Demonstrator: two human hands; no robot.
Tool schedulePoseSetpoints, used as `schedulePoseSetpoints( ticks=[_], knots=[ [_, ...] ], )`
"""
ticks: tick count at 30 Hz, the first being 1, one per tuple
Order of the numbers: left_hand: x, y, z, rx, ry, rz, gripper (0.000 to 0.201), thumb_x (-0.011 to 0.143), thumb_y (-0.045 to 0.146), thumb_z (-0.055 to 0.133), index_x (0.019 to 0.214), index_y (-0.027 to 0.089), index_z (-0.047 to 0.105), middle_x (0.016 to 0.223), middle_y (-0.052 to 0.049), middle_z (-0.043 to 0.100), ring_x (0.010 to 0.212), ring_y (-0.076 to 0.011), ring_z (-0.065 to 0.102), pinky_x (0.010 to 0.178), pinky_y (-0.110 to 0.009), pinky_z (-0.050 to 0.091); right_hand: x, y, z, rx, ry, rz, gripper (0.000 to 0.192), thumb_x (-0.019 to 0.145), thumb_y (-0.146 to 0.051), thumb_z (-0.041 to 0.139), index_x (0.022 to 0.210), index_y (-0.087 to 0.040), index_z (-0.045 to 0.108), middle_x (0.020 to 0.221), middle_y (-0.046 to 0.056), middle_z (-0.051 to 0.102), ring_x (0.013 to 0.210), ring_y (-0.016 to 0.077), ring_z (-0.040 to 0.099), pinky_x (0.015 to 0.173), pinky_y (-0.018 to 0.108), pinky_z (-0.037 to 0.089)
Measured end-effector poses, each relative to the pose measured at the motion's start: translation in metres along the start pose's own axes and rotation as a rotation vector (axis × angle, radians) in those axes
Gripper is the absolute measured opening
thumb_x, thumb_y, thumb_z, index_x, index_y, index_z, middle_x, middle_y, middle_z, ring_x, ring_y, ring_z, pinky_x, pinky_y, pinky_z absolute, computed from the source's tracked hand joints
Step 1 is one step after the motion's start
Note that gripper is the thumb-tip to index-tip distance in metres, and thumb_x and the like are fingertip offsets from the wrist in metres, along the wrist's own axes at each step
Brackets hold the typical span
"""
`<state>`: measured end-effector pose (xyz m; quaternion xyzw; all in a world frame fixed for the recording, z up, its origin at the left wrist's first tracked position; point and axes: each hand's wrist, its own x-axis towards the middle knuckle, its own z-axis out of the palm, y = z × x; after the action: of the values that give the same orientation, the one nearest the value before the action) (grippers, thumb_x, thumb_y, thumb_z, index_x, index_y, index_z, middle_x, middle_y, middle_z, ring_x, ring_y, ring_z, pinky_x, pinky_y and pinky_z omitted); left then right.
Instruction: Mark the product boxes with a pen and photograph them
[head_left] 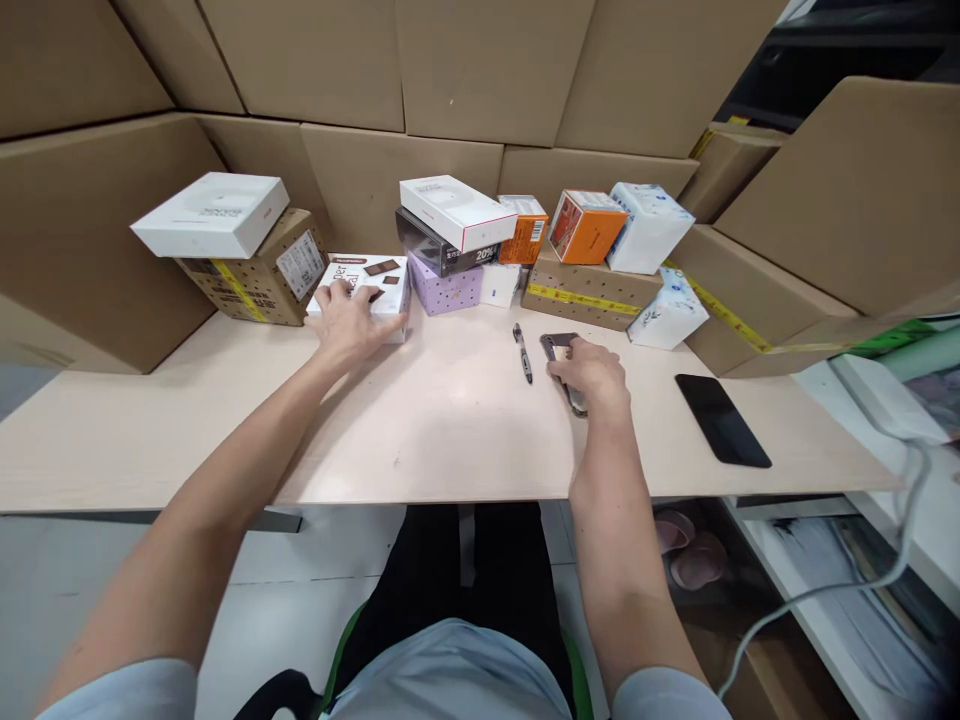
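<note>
My left hand [351, 318] rests flat on a white box printed with brown chocolate squares [379, 277], which lies on the pale table [420, 420] at the back left. My right hand [592, 372] covers a small flat metallic device [559, 346] lying on the table; the fingers curl over it. A black pen [523, 352] lies just left of that hand.
A black phone [721, 419] lies at the right. Behind are a lilac box [448, 290], stacked white and dark boxes [450, 225], orange boxes [585, 228], tissue packs [666, 312] and a taped carton [259, 275] with a white box on it. Large cardboard cartons wall in the table.
</note>
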<state>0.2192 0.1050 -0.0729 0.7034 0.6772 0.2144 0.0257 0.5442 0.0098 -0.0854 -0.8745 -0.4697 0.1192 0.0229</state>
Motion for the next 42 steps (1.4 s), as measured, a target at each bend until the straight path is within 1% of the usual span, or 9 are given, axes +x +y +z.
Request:
schedulePoseSetpoints(
  ticks=[5, 9, 13, 18, 21, 24, 30, 35, 42],
  knots=[
    [-0.078, -0.006, -0.031, 0.057, -0.127, 0.117, 0.072, 0.074, 0.073, 0.06, 0.135, 0.035, 0.057, 0.144, -0.015, 0.04, 0.136, -0.0474, 0.03, 0.099, -0.072, 0.038, 0.002, 0.003, 0.002, 0.002, 0.0, -0.007, 0.043, 0.079, -0.042, 0.062, 0.116, -0.02, 0.062, 0.119, 0.015, 0.066, 0.116, 0.0356, 0.057, 0.086, 0.042, 0.049],
    [-0.118, 0.004, -0.037, 0.068, -0.167, 0.218, 0.073, 0.076, 0.073, 0.061, 0.138, 0.034, 0.055, 0.147, -0.017, 0.037, 0.136, -0.0483, 0.029, 0.098, -0.073, 0.038, -0.003, 0.0, 0.002, 0.032, 0.064, -0.03, 0.047, 0.082, -0.046, 0.06, 0.12, -0.018, 0.062, 0.126, 0.019, 0.061, 0.122, 0.0396, 0.05, 0.091, 0.048, 0.045],
    [-0.13, 0.025, -0.032, 0.041, -0.251, 0.341, 0.071, 0.082, 0.072, 0.058, 0.143, 0.035, 0.05, 0.151, -0.019, 0.035, 0.136, -0.0499, 0.029, 0.091, -0.073, 0.041, -0.009, -0.009, 0.001, 0.143, 0.261, -0.106, 0.045, 0.091, -0.041, 0.053, 0.126, -0.014, 0.062, 0.129, 0.022, 0.06, 0.124, 0.04, 0.048, 0.094, 0.048, 0.043],
    [-0.121, 0.048, -0.027, -0.089, -0.285, 0.541, 0.052, 0.091, 0.057, 0.056, 0.137, 0.032, 0.057, 0.146, -0.017, 0.047, 0.132, -0.0425, 0.039, 0.093, -0.063, 0.048, -0.01, -0.021, 0.005, 0.336, 0.37, -0.324, 0.037, 0.095, -0.036, 0.049, 0.118, -0.015, 0.068, 0.107, 0.015, 0.071, 0.104, 0.0289, 0.061, 0.092, 0.037, 0.043],
    [-0.099, 0.045, -0.025, -0.34, -0.206, 0.54, 0.045, 0.097, 0.053, 0.047, 0.129, 0.026, 0.063, 0.135, -0.013, 0.056, 0.121, -0.0314, 0.054, 0.099, -0.05, 0.05, -0.015, -0.028, 0.008, 0.482, 0.272, -0.466, 0.048, 0.1, -0.052, 0.038, 0.096, -0.018, 0.072, 0.089, 0.01, 0.073, 0.087, 0.0247, 0.065, 0.081, 0.032, 0.044],
    [-0.073, 0.029, -0.018, -0.419, -0.138, 0.299, 0.06, 0.096, 0.06, 0.044, 0.135, 0.018, 0.059, 0.123, -0.015, 0.063, 0.098, -0.0271, 0.063, 0.089, -0.046, 0.053, -0.022, -0.032, 0.006, 0.496, 0.103, -0.512, 0.068, 0.098, -0.067, 0.026, 0.074, -0.019, 0.067, 0.08, 0.01, 0.071, 0.08, 0.0238, 0.063, 0.072, 0.031, 0.042],
    [-0.061, 0.005, 0.006, -0.508, -0.456, 0.261, 0.07, 0.095, 0.072, 0.029, 0.096, 0.019, 0.074, 0.082, -0.009, 0.072, 0.085, -0.0272, 0.066, 0.083, -0.039, 0.05, -0.028, -0.033, 0.002, 0.558, -0.066, -0.51, 0.048, 0.095, -0.058, 0.046, 0.083, -0.018, 0.07, 0.088, 0.007, 0.074, 0.083, 0.0222, 0.063, 0.067, 0.029, 0.04],
    [-0.066, 0.006, 0.021, -0.672, -0.443, 0.151, 0.067, 0.093, 0.073, 0.034, 0.086, 0.019, 0.073, 0.089, -0.01, 0.076, 0.085, -0.0272, 0.068, 0.081, -0.04, 0.052, -0.025, -0.035, 0.013, 0.788, -0.175, -0.492, 0.04, 0.092, -0.055, 0.054, 0.08, -0.019, 0.067, 0.076, 0.004, 0.068, 0.067, 0.0165, 0.058, 0.058, 0.027, 0.04],
    [-0.057, 0.009, 0.013, -1.104, -0.547, -0.043, 0.06, 0.091, 0.07, 0.044, 0.112, 0.021, 0.072, 0.119, -0.01, 0.074, 0.113, -0.0303, 0.067, 0.096, -0.044, 0.054, -0.03, -0.046, 0.019, 1.09, -0.47, -0.395, 0.026, 0.09, -0.043, 0.066, 0.081, -0.02, 0.055, 0.075, 0.004, 0.069, 0.064, 0.0146, 0.064, 0.057, 0.027, 0.054]
  ],
)
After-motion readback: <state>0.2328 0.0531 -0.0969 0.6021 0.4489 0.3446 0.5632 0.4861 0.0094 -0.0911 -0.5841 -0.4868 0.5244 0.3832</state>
